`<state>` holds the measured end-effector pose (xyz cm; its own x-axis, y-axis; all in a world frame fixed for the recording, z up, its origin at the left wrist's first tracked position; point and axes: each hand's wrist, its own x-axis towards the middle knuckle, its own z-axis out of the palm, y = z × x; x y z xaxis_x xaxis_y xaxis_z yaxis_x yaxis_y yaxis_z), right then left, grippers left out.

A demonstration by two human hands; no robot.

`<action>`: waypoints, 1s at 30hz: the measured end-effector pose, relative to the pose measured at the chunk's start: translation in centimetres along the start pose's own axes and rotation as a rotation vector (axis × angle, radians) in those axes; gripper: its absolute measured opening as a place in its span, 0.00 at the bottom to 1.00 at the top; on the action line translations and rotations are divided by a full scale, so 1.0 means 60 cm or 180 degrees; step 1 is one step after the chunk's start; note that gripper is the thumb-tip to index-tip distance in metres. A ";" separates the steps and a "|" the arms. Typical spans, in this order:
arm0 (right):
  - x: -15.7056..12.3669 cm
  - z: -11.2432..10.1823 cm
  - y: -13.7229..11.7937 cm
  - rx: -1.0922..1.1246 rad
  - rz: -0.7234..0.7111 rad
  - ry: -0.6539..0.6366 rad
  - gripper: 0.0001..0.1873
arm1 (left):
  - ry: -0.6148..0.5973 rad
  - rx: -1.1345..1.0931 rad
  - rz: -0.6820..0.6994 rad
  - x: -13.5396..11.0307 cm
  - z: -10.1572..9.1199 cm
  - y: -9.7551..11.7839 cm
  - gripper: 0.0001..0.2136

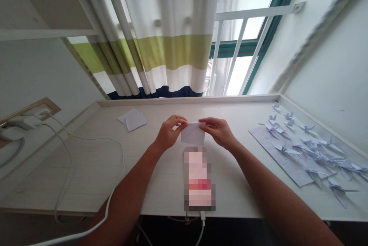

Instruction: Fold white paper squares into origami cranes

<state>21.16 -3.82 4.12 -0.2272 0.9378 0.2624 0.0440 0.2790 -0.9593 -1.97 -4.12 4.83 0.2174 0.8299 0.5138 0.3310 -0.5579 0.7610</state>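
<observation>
**1 left hand [170,134] and 1 right hand [219,132] are holding 1 paper sheet [193,134]**
At least 15 paper cranes [313,154] are crowding the right of the frame, 2 paper squares [132,120] are lying left of the hands, and 1 pixelated phone [199,179] is sitting below them.

The screen of the smartphone [199,179] is blurred beyond reading. The folded white paper [193,134] is partly hidden by the left hand [169,134] and the right hand [218,132]. Text on the printed sheet [276,150] is too small to be read, and the paper cranes [316,150] are cut off by the right edge.
</observation>
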 end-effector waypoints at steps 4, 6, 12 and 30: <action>0.000 0.000 -0.001 -0.0239 -0.0092 -0.0006 0.18 | -0.0108 0.0140 -0.0209 -0.003 0.001 0.004 0.12; 0.000 0.001 -0.002 -0.0325 -0.0148 -0.0001 0.17 | -0.0137 0.0140 -0.0320 -0.004 0.001 0.002 0.12; 0.000 -0.001 -0.008 -0.0465 -0.0105 -0.0020 0.16 | -0.0119 0.0259 -0.0481 -0.004 -0.003 -0.006 0.12; -0.009 0.017 -0.014 0.0107 0.0109 -0.0449 0.17 | -0.0497 -0.0340 -0.0772 -0.009 0.007 0.010 0.16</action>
<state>20.22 -4.75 4.68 -0.3606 0.9077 0.2145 0.0221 0.2382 -0.9710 -1.48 -4.89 4.82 0.2852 0.9249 0.2514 0.2938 -0.3340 0.8956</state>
